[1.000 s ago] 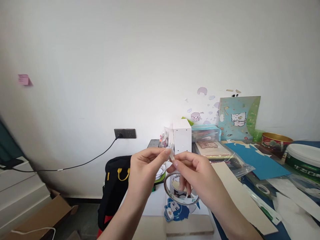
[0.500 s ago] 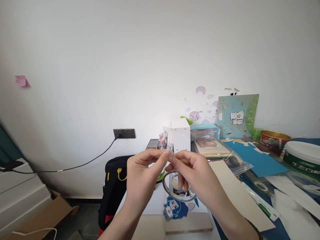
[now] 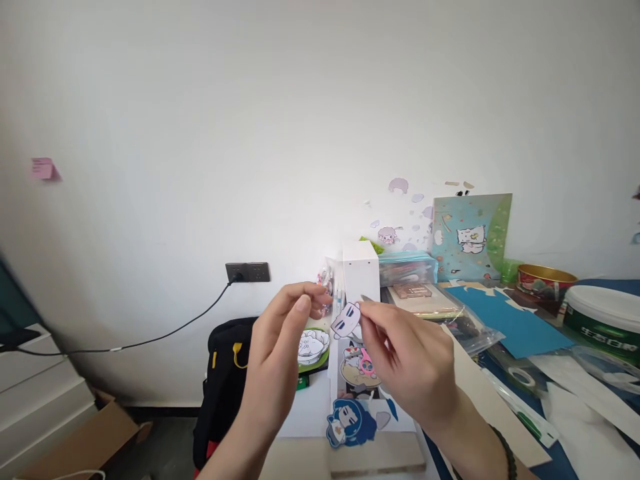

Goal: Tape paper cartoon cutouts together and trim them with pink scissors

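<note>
My right hand (image 3: 410, 347) pinches a small white paper cutout (image 3: 346, 320) with two dark eyes drawn on it, held up above the table. My left hand (image 3: 280, 347) is raised to the left of it, thumb and fingers apart and curved; no object shows in them. Below the hands, a blue-haired paper figure (image 3: 353, 423) lies on a white surface. Just above it are a round cartoon picture (image 3: 353, 370) and a pink cutout (image 3: 367, 362). A drawing on a green-rimmed round piece (image 3: 313, 348) lies beyond my left hand.
A white box (image 3: 361, 270) stands at the wall beside a clear pouch (image 3: 407, 269). On the right are blue paper (image 3: 505, 317), a lidded tub (image 3: 603, 320), a red tin (image 3: 545, 283) and a tape roll (image 3: 523, 378). A black backpack (image 3: 225, 373) is at the left.
My hands were together, pinching something small and clear, with a tape ring hanging at the right fingers. Now they are apart, the ring is out of sight, and the right holds the cutout.
</note>
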`<state>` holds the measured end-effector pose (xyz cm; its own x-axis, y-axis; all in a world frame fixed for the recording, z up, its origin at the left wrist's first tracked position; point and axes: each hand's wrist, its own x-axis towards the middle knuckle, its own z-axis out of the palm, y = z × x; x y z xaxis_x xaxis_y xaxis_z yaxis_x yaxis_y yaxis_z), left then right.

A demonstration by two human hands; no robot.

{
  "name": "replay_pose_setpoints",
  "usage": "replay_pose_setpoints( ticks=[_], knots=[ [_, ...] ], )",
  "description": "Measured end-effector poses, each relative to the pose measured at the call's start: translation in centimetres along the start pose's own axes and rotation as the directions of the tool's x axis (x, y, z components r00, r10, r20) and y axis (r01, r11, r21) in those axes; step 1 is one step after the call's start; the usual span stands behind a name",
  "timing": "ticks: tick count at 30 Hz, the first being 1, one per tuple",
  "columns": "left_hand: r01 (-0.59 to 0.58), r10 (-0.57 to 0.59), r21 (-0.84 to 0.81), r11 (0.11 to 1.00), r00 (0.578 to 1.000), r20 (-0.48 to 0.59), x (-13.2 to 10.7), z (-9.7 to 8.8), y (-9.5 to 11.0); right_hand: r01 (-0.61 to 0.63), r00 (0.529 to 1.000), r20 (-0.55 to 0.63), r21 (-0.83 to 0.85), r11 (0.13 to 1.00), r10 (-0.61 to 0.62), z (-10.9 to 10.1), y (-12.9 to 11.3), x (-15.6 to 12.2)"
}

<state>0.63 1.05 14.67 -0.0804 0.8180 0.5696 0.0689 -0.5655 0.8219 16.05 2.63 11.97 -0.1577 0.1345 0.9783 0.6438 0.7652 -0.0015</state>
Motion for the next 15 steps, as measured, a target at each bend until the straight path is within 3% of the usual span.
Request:
replay_pose_setpoints(
  ticks=[2,4,6,10,15],
  knots=[
    [0.127,-0.126,0.002,0.992,0.981,0.147,0.5,-0.5,0.0,0.169,0.986,0.005,-0.081,0.982,-0.169,-0.1,0.4,-0.2],
    [0.261,-0.242,-0.010,0.965,0.907,0.345,0.9,-0.8,-0.1,0.241,0.970,0.030,-0.117,0.963,-0.239,-0.1,0.8,-0.4],
    [0.368,-0.303,-0.050,0.928,0.828,0.471,1.2,-0.9,-0.2,0.268,0.963,0.052,-0.129,0.955,-0.264,-0.1,0.9,-0.7],
    [0.487,-0.342,-0.137,0.863,0.761,0.551,1.3,-0.9,-0.7,0.289,0.956,0.080,-0.124,0.949,-0.281,0.2,1.0,-0.9],
    [0.528,-0.349,-0.193,0.827,0.751,0.560,1.4,-0.9,-0.9,0.322,0.946,0.076,-0.114,0.940,-0.315,-0.2,1.0,-0.8]
  ],
)
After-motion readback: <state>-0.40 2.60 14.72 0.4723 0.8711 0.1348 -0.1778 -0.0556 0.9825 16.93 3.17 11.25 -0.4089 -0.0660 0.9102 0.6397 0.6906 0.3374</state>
